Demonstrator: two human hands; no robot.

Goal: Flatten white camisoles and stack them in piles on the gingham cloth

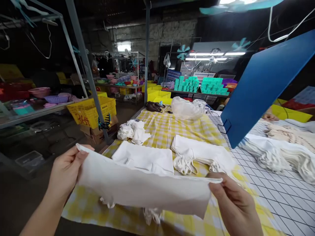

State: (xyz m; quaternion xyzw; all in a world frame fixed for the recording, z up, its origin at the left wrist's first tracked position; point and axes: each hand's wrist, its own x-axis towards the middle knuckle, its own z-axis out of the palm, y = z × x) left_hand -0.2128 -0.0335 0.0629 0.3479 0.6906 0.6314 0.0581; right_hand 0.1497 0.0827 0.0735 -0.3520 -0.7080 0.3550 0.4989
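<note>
1. My left hand (64,172) and right hand (233,203) each pinch a corner of the white cloth (145,188), stretched above the surface (167,127).
2. Either grip looks shallow; a corner could slip and the cloth sag.

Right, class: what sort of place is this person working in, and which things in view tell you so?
Probably a small workshop or factory for sewn cloth goods. Both hands hold a white cloth piece over a checked table; more stacked white pieces lie there, and yellow crates and shelves of plastic baskets stand around.

Both hands (147,183) stretch white cloth (145,188) above yellow checked table (167,127).
</note>
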